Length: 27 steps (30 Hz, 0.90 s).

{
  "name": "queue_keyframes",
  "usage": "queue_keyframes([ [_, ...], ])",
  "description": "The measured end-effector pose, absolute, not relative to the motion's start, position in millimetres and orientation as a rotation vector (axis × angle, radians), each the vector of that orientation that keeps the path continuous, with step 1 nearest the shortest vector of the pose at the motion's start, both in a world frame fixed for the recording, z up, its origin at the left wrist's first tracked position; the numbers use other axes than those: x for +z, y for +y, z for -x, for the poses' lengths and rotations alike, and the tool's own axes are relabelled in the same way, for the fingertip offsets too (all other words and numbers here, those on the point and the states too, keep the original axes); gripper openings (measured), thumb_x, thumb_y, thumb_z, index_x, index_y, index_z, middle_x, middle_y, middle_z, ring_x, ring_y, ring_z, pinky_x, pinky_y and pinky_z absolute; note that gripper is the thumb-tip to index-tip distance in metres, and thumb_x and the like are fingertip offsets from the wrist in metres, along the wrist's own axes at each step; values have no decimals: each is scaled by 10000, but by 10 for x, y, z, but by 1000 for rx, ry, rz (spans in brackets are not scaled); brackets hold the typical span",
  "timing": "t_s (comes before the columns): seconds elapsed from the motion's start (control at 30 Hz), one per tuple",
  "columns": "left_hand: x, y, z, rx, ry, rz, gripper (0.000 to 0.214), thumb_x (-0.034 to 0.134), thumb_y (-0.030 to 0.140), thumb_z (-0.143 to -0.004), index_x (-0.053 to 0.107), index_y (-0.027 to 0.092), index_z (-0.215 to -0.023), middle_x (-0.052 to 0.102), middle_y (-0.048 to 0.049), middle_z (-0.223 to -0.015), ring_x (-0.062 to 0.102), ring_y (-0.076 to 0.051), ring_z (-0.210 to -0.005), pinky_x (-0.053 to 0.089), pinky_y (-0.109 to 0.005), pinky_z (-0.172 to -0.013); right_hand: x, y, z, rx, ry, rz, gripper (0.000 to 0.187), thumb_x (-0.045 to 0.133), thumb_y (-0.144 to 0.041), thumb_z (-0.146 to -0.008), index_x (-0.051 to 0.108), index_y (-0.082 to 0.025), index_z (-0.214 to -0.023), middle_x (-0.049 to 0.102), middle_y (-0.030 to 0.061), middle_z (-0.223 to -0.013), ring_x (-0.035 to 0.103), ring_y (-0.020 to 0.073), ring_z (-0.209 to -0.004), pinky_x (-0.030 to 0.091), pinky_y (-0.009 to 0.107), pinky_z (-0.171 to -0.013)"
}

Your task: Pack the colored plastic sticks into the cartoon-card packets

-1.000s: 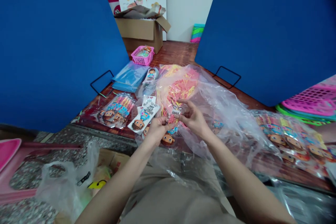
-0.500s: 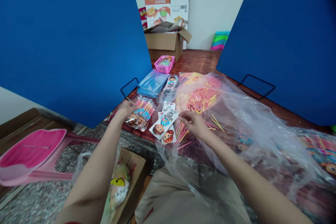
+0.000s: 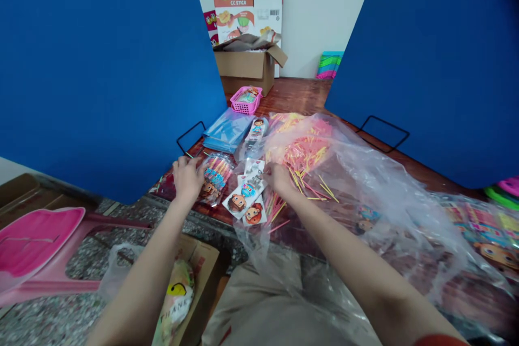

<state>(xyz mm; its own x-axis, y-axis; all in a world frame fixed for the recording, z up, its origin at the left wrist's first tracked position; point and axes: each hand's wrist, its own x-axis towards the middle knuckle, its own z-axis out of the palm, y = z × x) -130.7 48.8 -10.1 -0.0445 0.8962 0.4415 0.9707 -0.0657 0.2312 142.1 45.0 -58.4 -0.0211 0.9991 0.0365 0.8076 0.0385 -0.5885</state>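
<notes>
My left hand (image 3: 188, 178) rests at the left edge of a pile of clear packets (image 3: 217, 175) filled with coloured sticks and printed with a cartoon child. Its fingers are a little apart and hold nothing that I can see. My right hand (image 3: 279, 179) has its fingers curled together at the right edge of a few white printed cards (image 3: 244, 194); its fingertips are partly hidden. Beneath and behind that hand, pink and yellow sticks (image 3: 306, 148) lie loose in a heap on a large clear plastic sheet (image 3: 365, 167).
Blue plastic bags (image 3: 227, 131) and a pink basket (image 3: 246, 100) sit farther back, before an open carton (image 3: 243, 65). Blue panels (image 3: 101, 65) stand on both sides. More filled packets (image 3: 482, 221) lie at the right. A pink chair (image 3: 40, 243) stands at the lower left.
My right hand has moved in against the cards, its fingers now pointing down. My left hand has drawn back from over the packets to their left edge. The view has shifted slightly right.
</notes>
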Motion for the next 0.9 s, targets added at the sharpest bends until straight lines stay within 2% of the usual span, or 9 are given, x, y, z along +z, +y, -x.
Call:
queue_keyframes([
  [0.1, -97, 281, 985, -872, -1840, 2212, 353, 469, 396, -895, 711, 154, -980, 639, -144, -958, 552, -309, -984, 396, -421, -907, -586, 435, -1443, 568, -1878, 1792, 132, 626, -271, -845, 671, -149, -830, 700, 73, -813, 644, 181, -765, 443, 255, -691],
  [0.2, -118, 138, 657, -978, -1720, 2447, 285, 504, 373, -890, 713, 183, -929, 657, -98, -910, 569, -268, -932, 411, -384, -887, -515, 383, -1455, 502, -1897, 1772, 131, 576, -243, -882, 653, -139, -902, 687, 106, -894, 630, 195, -826, 435, 271, -733],
  [0.3, -144, 115, 420, -1065, -1681, 2556, 283, 556, 358, -863, 687, 180, -1040, 658, -100, -955, 573, -260, -950, 414, -371, -882, -405, 307, -1493, 374, -1939, 1593, 168, 512, -267, -922, 638, -157, -911, 651, 124, -977, 598, 210, -904, 421, 289, -786],
  [0.37, -159, 158, 310, -1168, -1740, 2590, 349, 623, 366, -815, 658, 175, -1105, 661, -100, -976, 583, -252, -935, 424, -356, -850, -343, 257, -1534, 395, -1885, 1411, 204, 498, -307, -930, 626, -170, -849, 643, 97, -918, 586, 198, -876, 418, 281, -775],
  [0.43, -171, 217, 217, -1349, -1895, 2601, 327, 672, 381, -765, 677, 167, -1013, 668, -75, -875, 596, -222, -832, 436, -323, -770, -304, 214, -1581, 498, -1758, 1280, 239, 514, -369, -917, 608, -181, -803, 630, 56, -811, 575, 174, -783, 421, 267, -725],
  [0.53, -183, 275, 81, -1740, -2153, 2574, 265, 703, 416, -708, 648, 157, -712, 610, -16, -647, 539, -154, -619, 405, -269, -625, -275, 164, -1649, 657, -1568, 1203, 294, 567, -471, -862, 594, -193, -771, 594, 6, -701, 531, 141, -645, 415, 255, -636],
  [0.67, -192, 255, -61, -2079, -2192, 2660, 273, 751, 391, -630, 628, 151, -675, 581, 14, -605, 487, -115, -557, 368, -238, -568, -270, 120, -1710, 804, -1378, 1133, 374, 617, -556, -785, 570, -187, -737, 565, -15, -658, 499, 119, -593, 403, 243, -584],
  [0.77, -231, 247, -80, -2031, -2197, 2693, 244, 712, 378, -667, 619, 152, -654, 546, 27, -568, 451, -106, -523, 338, -232, -535, -319, 108, -1717, 874, -1354, 1099, 387, 636, -560, -762, 579, -179, -795, 555, -26, -652, 490, 108, -576, 392, 232, -567],
  [0.9, -320, 307, -2, -1567, -2174, 2633, 269, 565, 371, -802, 645, 160, -657, 523, 13, -510, 463, -140, -519, 333, -253, -539, -410, 105, -1735, 876, -1505, 1229, 438, 645, -510, -774, 583, -174, -1047, 544, -56, -611, 487, 108, -532, 350, 217, -529],
])
